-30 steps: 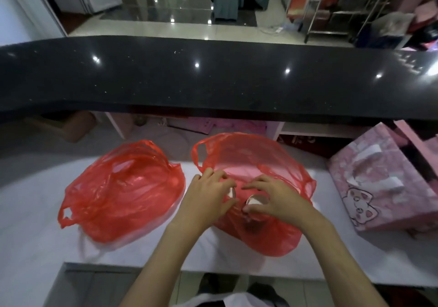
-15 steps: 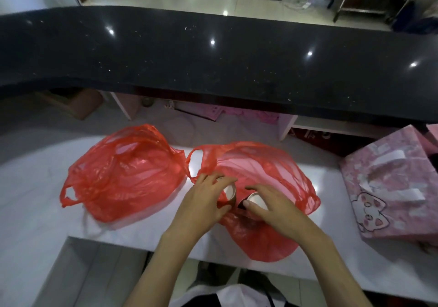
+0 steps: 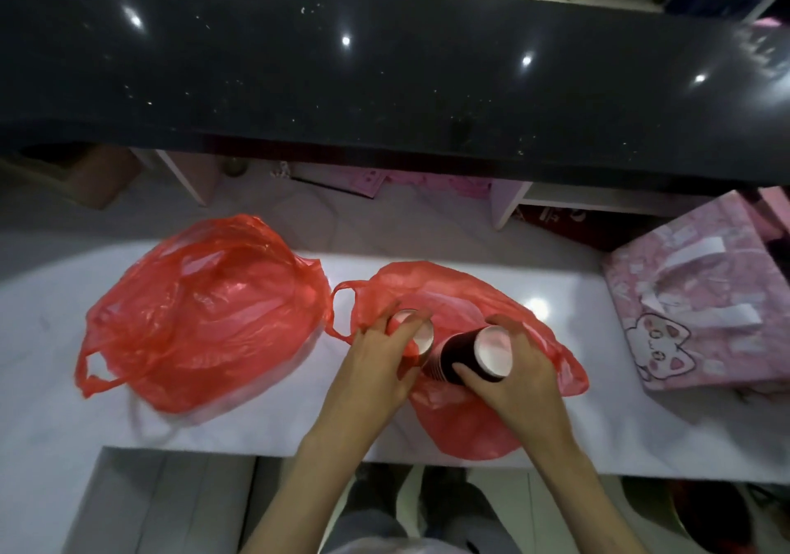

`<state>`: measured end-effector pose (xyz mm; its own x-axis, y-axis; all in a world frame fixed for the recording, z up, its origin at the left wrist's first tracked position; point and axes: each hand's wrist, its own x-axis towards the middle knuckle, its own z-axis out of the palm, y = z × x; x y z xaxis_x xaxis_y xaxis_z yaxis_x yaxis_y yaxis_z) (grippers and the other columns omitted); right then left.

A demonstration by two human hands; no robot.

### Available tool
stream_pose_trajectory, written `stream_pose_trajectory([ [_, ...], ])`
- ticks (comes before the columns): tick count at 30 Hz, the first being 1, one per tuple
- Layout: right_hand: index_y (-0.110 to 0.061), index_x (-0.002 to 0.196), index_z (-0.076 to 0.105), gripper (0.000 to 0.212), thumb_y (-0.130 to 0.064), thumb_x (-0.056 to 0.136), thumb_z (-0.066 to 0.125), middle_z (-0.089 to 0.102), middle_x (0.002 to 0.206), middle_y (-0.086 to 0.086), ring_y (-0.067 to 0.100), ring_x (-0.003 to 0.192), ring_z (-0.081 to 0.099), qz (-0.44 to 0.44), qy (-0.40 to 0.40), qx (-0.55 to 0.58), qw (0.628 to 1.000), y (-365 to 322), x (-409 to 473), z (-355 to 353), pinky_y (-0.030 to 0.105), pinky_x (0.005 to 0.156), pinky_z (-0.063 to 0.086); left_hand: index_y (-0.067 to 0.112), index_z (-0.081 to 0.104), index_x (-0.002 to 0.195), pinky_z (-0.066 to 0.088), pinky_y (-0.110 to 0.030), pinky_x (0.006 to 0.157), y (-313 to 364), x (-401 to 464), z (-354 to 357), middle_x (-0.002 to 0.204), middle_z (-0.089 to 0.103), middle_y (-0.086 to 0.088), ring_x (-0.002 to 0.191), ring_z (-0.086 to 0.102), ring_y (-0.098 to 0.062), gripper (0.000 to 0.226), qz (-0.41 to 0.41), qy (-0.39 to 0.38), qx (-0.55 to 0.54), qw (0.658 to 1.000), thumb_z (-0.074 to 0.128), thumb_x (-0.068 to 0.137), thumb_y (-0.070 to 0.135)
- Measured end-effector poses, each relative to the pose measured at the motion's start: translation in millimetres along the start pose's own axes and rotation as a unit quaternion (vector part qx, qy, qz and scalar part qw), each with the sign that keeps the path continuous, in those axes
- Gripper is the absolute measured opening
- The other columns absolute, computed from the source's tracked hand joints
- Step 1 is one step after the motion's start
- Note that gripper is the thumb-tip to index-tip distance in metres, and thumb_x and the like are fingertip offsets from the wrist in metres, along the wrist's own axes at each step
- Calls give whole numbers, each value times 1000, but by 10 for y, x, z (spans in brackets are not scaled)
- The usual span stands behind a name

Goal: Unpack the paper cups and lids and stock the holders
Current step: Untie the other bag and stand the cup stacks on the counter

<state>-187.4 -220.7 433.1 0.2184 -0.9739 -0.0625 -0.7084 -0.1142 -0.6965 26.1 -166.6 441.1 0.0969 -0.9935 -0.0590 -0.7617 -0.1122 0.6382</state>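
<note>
on white counter, left hand fingers curl round one cup stack, right hand grips another.

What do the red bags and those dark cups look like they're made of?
Red bags: thin glossy plastic film, judging by the translucency and wrinkles. Dark cups: probably paper, with a matte maroon outside, white inside and a rolled rim; any coating cannot be told.
</note>
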Motion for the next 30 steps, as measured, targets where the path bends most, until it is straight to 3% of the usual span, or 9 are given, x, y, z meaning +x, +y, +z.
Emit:
stream_pose_trajectory([
  [3,-32,124,60,63,-44,72,92,63,116,-22,3,111,60,-38,76,31,996,-88,-10,-201,13,96,45,41,42,153,44,-49,115,45,-4,-18,162,34,1,146,39,-30,80,-1,4,11,1000,77,87,12],
  [5,-29,133,61,65,-42,76,89,62,120,-16,2,114,58,-60,107,45,991,-168,-30,-374,18,98,46,39,42,150,41,-53,115,111,-36,-57,163,32,1,148,35,-30,72,3,18,40,999,75,90,17],
  [10,-28,150,54,71,-41,86,83,62,120,-13,-13,114,56,-68,174,147,971,-297,-134,-714,3,91,43,32,49,147,18,-59,122,295,-183,-167,155,43,5,146,33,-18,59,28,75,50,996,71,94,24],
  [13,-38,150,52,74,-52,82,76,63,121,-32,-8,114,62,-46,192,256,946,-364,-256,-825,21,93,56,25,58,140,10,-55,129,429,-326,-194,146,54,6,142,44,-14,35,43,143,-5,989,57,105,21],
  [15,-37,150,53,71,-45,85,82,68,115,-32,2,111,68,-39,174,324,929,-420,-372,-840,42,90,62,26,59,140,25,-42,127,558,-515,-241,142,58,11,137,49,-6,31,31,183,-91,978,48,111,29],
  [17,-37,147,55,66,-38,85,78,70,118,-21,11,112,70,-39,137,384,912,-477,-522,-793,52,87,63,33,53,146,38,-22,115,718,-792,-291,143,58,20,135,48,6,38,4,167,-200,965,48,109,43],
  [20,-42,143,57,61,-37,86,74,69,128,-4,20,116,70,-42,66,445,892,-543,-811,-646,48,82,65,42,33,158,46,-10,101,860,-1251,-226,140,52,40,131,51,13,69,-38,121,-364,923,59,96,59],
  [25,-34,145,46,62,-40,89,72,63,128,-14,21,122,66,-68,-50,456,886,-556,-1449,-193,48,83,64,38,37,154,49,-10,92,793,-2128,-11,141,56,25,127,57,8,80,-126,262,-402,868,81,87,46],
  [30,-36,132,54,52,-50,85,72,65,128,-9,22,122,65,-115,-162,416,888,-735,-2014,206,64,95,57,34,49,144,58,-29,94,652,-3152,24,131,67,13,120,67,-8,78,-194,388,-402,806,91,79,38],
])
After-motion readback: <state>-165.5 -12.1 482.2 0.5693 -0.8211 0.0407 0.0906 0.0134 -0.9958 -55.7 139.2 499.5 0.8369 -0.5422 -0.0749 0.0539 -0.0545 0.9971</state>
